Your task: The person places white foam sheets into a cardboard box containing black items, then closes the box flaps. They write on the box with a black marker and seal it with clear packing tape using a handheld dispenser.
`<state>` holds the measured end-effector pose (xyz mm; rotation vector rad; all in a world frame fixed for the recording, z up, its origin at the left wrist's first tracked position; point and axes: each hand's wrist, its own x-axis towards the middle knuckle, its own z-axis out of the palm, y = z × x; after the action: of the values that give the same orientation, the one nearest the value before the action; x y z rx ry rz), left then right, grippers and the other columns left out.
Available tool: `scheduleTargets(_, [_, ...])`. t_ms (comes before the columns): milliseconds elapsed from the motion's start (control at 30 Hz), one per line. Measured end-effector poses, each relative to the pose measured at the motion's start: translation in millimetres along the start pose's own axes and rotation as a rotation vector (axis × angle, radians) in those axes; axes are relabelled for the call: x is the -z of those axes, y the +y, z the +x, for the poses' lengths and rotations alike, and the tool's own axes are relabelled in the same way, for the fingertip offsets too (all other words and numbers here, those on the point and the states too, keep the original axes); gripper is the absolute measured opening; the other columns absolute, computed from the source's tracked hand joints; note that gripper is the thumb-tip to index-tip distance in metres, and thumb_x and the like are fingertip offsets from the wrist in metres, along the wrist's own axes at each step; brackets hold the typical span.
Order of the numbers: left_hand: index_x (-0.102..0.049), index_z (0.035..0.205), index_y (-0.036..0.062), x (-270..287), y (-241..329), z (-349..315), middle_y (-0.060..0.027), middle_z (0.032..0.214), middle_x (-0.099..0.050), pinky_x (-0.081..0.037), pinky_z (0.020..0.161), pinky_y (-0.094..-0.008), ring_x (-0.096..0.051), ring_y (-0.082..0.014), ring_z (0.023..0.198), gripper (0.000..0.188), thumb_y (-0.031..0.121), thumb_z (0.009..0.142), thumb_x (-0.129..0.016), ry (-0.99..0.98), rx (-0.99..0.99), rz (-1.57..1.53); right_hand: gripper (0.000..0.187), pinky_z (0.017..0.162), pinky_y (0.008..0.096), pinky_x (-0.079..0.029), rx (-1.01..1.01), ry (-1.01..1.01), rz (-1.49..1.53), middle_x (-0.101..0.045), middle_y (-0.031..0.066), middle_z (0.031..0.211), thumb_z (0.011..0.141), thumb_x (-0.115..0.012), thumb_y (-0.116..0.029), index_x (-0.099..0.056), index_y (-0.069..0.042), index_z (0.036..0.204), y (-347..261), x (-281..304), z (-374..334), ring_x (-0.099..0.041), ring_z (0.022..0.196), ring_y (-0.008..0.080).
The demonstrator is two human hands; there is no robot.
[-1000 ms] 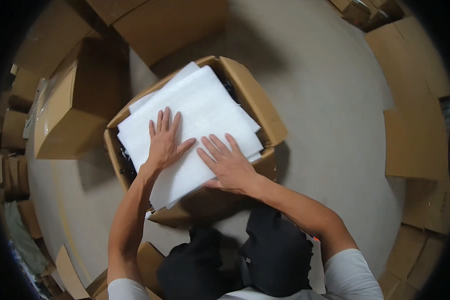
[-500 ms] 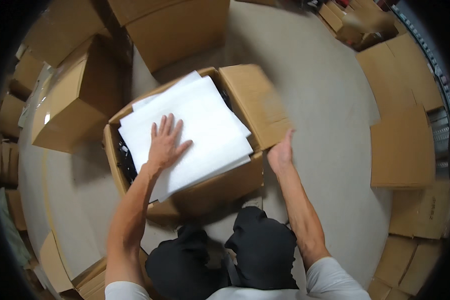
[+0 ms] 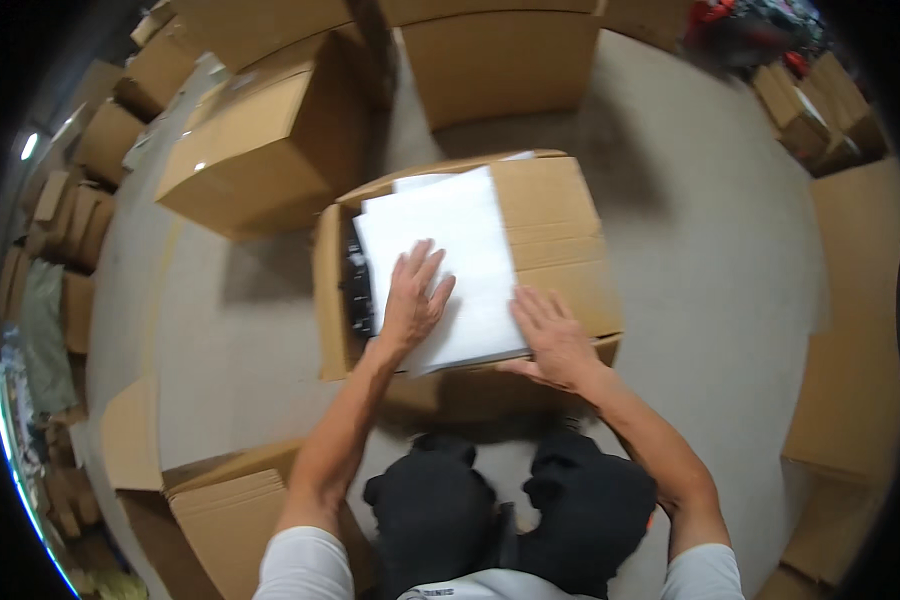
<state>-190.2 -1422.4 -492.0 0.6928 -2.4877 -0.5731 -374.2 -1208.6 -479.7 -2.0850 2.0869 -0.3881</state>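
A: Grey floor, cardboard around the rim of the view. Hands?

B: Left hand: flat on the white sheets, fingers loosely spread, thumb out. Right hand: fingers straight and close together, at the inner near corner of the right flap, thumb toward the near edge. Contact under that palm is hidden.

A: Where are the sheets?

B: Stacked a bit askew at the top of the carton, between the person's hands and the far wall. Flap lies over their right part. Black items show in the gap at left.

A: Obstructions?

B: Knees in black trousers just beside the near wall. Open box by the left forearm. Big box beyond, far left; another box behind. Cardboard panels line the right, well apart.
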Motion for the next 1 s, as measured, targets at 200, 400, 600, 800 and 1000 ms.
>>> scheduleTargets(200, [-0.043,0.155,0.0016,66.8,-125.3,-221.7,-0.0171,0.154,-0.051,-0.036,0.12,-0.0494,-0.049,-0.037,0.139,0.079,0.062,0.105,-0.051,0.831,1.565,-0.316,0.103,0.128,0.0527,-0.021,0.07,0.034,-0.003,-0.038,0.0203,0.165,0.089,-0.065,-0.071,-0.042,0.006,0.153,-28.3,-10.1,11.2,-0.031,0.155,0.0339])
scheduleTargets(400, [-0.046,0.153,0.0038,89.9,-60.6,-165.2,-0.014,0.155,-0.051,-0.038,0.119,-0.0437,-0.05,-0.029,0.141,0.078,0.066,0.105,-0.047,1.099,0.756,-1.343,0.102,0.129,0.0544,-0.019,0.013,-0.005,-0.004,-0.035,0.0238,0.165,0.085,-0.075,-0.061,-0.042,0.007,0.153,-5.7,-2.5,-4.5,-0.028,0.157,0.037])
scheduleTargets(600, [-0.036,0.159,-0.0008,60.1,15.7,-118.5,-0.0246,0.167,-0.033,-0.028,0.126,-0.0497,-0.032,-0.0387,0.155,0.085,0.055,0.1,-0.061,0.039,0.103,-0.138,0.106,0.129,0.0545,-0.017,0.036,0.006,-0.053,-0.034,0.0264,0.165,0.086,-0.07,-0.068,-0.04,0.008,0.154,-7.2,-5.0,-3.1,-0.027,0.157,0.038])
scheduleTargets(800, [-0.032,0.16,-0.0041,48.5,8.3,-124.1,-0.0269,0.167,-0.029,-0.022,0.128,-0.0506,-0.025,-0.0432,0.156,0.093,0.056,0.097,-0.065,-0.41,-0.115,0.237,0.089,0.13,0.0496,-0.02,0.117,-0.047,0.11,-0.035,0.0266,0.165,0.095,-0.068,-0.053,-0.039,0.008,0.153,9.4,6.8,-12.3,-0.029,0.155,0.0421])
scheduleTargets(1000, [-0.034,0.158,-0.0067,112.9,-25.5,-158.9,-0.0243,0.168,-0.03,-0.027,0.127,-0.0473,-0.03,-0.0369,0.156,0.076,0.033,0.098,-0.06,-0.634,-0.358,0.545,0.072,0.128,0.0462,-0.028,0.205,-0.21,-0.141,-0.038,0.0226,0.164,0.094,-0.066,-0.026,-0.04,0.004,0.154,75.4,39.1,-79.5,-0.036,0.153,0.0381])
